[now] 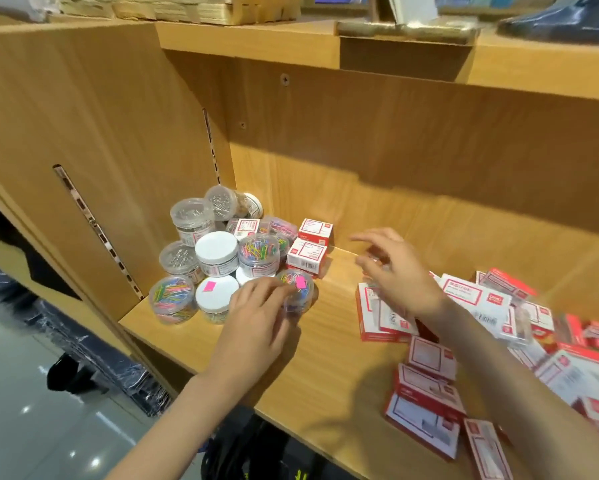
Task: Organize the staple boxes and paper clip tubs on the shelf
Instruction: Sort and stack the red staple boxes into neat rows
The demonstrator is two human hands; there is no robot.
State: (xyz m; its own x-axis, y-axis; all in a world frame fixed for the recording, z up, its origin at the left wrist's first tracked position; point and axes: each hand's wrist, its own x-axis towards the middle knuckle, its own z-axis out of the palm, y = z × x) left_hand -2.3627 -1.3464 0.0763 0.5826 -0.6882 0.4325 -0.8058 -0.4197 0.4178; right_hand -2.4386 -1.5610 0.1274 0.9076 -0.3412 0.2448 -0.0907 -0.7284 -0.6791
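A cluster of clear paper clip tubs (201, 258) stands at the shelf's left back corner, some with white lids, some holding coloured clips. My left hand (256, 323) grips one tub of coloured clips with a pink sticker (299, 287) at the cluster's right front edge. Three red-and-white staple boxes (308, 254) sit just behind it. My right hand (398, 275) is blurred over a loose heap of staple boxes (471, 306) on the right, its fingers bent around a small reddish thing that I cannot make out.
The wooden shelf (325, 341) has a side panel on the left and a back wall. Bare board lies between the tubs and the heap. Another shelf (249, 39) above carries stacked goods. A tiled floor shows at lower left.
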